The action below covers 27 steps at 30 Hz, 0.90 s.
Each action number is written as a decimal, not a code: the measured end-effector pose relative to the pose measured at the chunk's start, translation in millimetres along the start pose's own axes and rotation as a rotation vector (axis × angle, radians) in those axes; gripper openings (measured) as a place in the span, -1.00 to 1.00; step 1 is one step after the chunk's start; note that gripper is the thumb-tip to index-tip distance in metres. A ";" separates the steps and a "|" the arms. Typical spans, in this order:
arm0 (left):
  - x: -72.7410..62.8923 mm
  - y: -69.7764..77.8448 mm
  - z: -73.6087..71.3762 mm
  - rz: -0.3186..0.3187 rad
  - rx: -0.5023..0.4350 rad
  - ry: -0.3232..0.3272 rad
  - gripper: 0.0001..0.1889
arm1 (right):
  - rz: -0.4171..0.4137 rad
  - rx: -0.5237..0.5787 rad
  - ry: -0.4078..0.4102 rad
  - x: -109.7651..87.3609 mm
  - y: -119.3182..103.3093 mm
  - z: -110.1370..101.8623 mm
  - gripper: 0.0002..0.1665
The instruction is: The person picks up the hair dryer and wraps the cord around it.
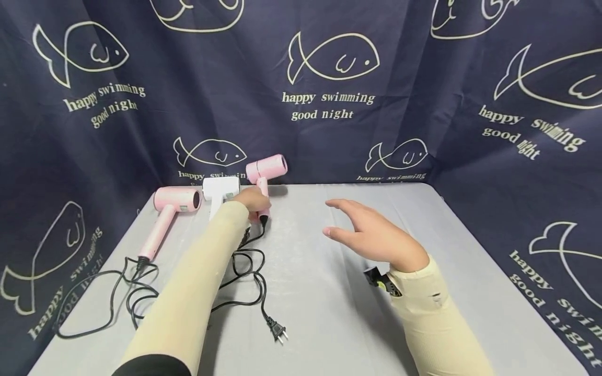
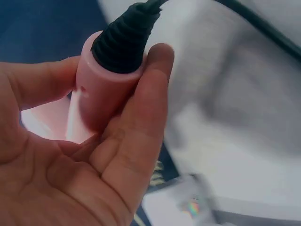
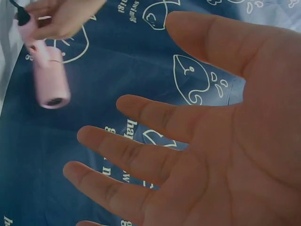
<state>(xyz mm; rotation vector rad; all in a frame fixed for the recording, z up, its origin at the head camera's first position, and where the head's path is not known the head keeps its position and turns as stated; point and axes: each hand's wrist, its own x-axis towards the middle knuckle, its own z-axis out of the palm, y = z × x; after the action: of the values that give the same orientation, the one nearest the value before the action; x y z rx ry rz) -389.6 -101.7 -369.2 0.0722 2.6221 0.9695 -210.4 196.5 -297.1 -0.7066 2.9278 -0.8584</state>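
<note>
At the far side of the table, my left hand (image 1: 254,199) grips the handle of a pink hair dryer (image 1: 266,168), whose barrel stands above the hand. In the left wrist view, the thumb and fingers wrap the pink handle (image 2: 101,96) just below its black cord sleeve (image 2: 124,40). My right hand (image 1: 378,235) hovers over the right half of the table, holding nothing; its fingers spread out in the right wrist view. Beside the left hand lies a white hair dryer (image 1: 221,186), its handle partly hidden by my sleeve. Further left is another pink hair dryer (image 1: 174,201).
Black cords (image 1: 258,277) loop over the table's left half, partly under my left forearm. A two-pin plug (image 1: 277,330) lies near the front middle. A dark blue curtain (image 1: 329,141) with fish drawings encloses the grey-white table (image 1: 310,313) at the back and sides.
</note>
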 end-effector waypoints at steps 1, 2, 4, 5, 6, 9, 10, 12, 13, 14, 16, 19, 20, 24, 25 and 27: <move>-2.5 2.9 -2.6 0.026 -0.039 0.005 -0.82 | -0.003 0.000 0.003 0.3 0.6 0.2 -0.20; -5.5 6.8 -5.4 0.058 -0.063 0.017 -0.80 | -0.004 0.002 0.006 0.5 0.8 0.1 -0.20; -12.5 16.2 -11.0 0.115 -0.128 0.038 -0.77 | 0.000 0.004 0.014 1.0 1.8 0.1 -0.22; -16.8 21.5 -13.7 0.141 -0.143 0.060 -0.75 | 0.002 0.006 0.018 1.3 2.0 0.0 -0.22; -21.4 26.6 -16.4 0.163 -0.158 0.080 -0.74 | 0.006 0.006 0.021 1.8 2.5 0.0 -0.23; -37.8 42.6 -24.5 0.210 -0.200 0.141 -0.73 | 0.015 0.015 0.039 3.8 2.8 0.3 -0.25; -43.8 47.5 -26.9 0.226 -0.212 0.164 -0.72 | 0.017 0.021 0.050 4.8 2.8 0.7 -0.27; -55.9 56.5 -30.5 0.271 -0.230 0.208 -0.72 | 0.009 0.036 0.081 7.0 2.9 1.9 -0.30; -61.5 61.3 -31.0 0.297 -0.249 0.222 -0.72 | 0.002 0.045 0.105 8.0 3.0 2.5 -0.33; -67.0 66.0 -30.7 0.325 -0.261 0.235 -0.71 | -0.007 0.057 0.134 8.9 3.2 3.2 -0.35; -77.9 74.0 -27.7 0.379 -0.270 0.262 -0.69 | -0.032 0.088 0.196 10.8 3.3 5.4 -0.41; -94.6 83.4 -18.9 0.433 -0.263 0.281 -0.65 | -0.070 0.151 0.289 13.4 2.5 9.4 -0.50; -100.1 85.4 -15.7 0.450 -0.250 0.290 -0.64 | -0.082 0.172 0.312 14.3 1.8 10.7 -0.53; -120.0 90.6 -3.9 0.528 -0.252 0.307 -0.62 | -0.123 0.243 0.348 17.9 -2.9 16.6 -0.59; -124.3 91.4 -1.4 0.550 -0.252 0.314 -0.62 | -0.129 0.252 0.346 18.6 -4.4 18.1 -0.59; -131.4 92.7 3.0 0.585 -0.259 0.327 -0.63 | -0.138 0.267 0.339 20.0 -7.3 21.7 -0.58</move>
<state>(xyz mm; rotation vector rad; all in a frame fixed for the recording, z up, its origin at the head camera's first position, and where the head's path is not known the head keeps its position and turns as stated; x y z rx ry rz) -271.6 -50.4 -272.6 0.7032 2.7908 1.6243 -222.4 171.5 -309.6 -0.8194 2.9757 -1.4849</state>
